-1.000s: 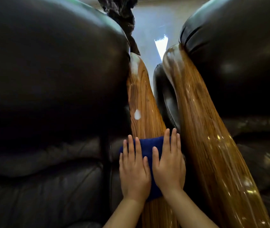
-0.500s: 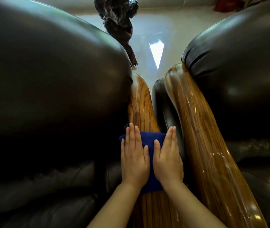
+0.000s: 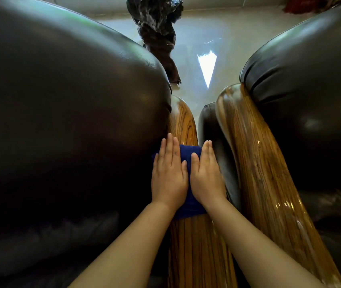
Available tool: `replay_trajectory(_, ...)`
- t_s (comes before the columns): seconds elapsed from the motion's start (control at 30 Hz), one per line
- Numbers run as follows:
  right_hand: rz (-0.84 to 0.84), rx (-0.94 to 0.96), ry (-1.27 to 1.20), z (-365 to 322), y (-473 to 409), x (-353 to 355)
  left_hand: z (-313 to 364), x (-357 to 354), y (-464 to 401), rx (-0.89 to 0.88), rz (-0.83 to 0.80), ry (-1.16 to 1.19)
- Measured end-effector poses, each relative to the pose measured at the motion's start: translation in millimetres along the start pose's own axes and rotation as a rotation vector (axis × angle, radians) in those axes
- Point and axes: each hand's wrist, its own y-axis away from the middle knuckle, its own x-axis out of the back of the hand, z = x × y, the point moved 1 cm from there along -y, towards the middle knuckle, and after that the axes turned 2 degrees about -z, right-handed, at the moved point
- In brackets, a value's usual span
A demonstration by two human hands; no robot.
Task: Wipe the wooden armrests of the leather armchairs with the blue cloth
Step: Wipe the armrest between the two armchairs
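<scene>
Two dark leather armchairs stood side by side, the left armchair (image 3: 65, 113) bulging large at that edge of view, the right armchair (image 3: 311, 84) opposite. Each showed a glossy wooden armrest with strong grain: the left armrest (image 3: 183, 123) ran down the middle, the right armrest (image 3: 255, 163) lay just beside it, apart from it. Pale shiny floor (image 3: 190, 65) beyond, with a bright triangular reflection. Dark gnarled object (image 3: 157, 32) stood on the floor past the chairs; could not tell what it was. Blue cloth (image 3: 188, 154) lay across the left armrest. Left hand (image 3: 169, 173) and right hand (image 3: 206, 175) both rested flat on top of the cloth, fingers extended and together, palms pressing down, not curled around it. Cloth showed between and below the hands.
</scene>
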Motion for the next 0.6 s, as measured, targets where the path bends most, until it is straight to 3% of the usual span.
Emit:
replay_trajectory(0.2, -0.031, -0.026, -0.111, -3, 1, 5, 12, 4, 23, 0.031, 0.128, 0.05)
replay_trajectory(0.37, -0.03, -0.016, -0.124, -2, -2, 3, 7, -5, 26, 0.047, 0.037, 0.11)
replay_trajectory(0.6, -0.14, 0.152, -0.154, -2, -32, 2, 7, -4, 12, 0.047, 0.063, 0.103)
